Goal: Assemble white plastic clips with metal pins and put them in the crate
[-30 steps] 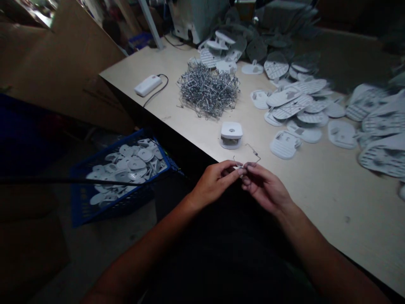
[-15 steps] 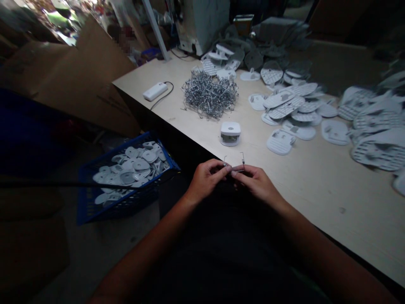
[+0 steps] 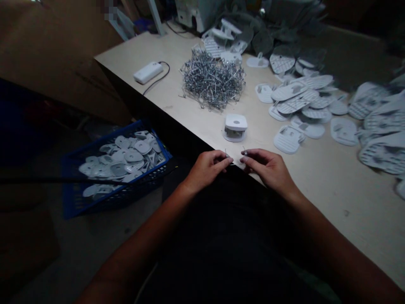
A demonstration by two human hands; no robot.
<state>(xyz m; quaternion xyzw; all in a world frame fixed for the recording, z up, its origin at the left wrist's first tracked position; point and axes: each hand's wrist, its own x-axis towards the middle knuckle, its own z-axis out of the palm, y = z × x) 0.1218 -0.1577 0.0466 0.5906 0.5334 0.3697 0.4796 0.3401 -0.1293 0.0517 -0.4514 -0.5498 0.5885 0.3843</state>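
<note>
At the table's front edge, my left hand (image 3: 211, 168) pinches one side of a thin bent metal wire piece (image 3: 232, 164). My right hand (image 3: 268, 165) has its thumb and index finger closed on the other side, with a wire end sticking up above the fingertips. The two hands are slightly apart. Just beyond them a white plastic assembly (image 3: 236, 122) stands on the table. A pile of metal wire pieces (image 3: 213, 80) lies farther back.
White oval plastic parts (image 3: 287, 139) spread over the table (image 3: 319, 185) at the right and back. A white power bank (image 3: 148, 72) with a cable lies at the left. Below, a blue crate (image 3: 71, 190) holds white parts; a dark rod (image 3: 60, 180) crosses it.
My hands have moved apart, my right hand shifting right, and the wire's upright ends have tilted and show less. The camera view has shifted, bringing the table slightly nearer.
</note>
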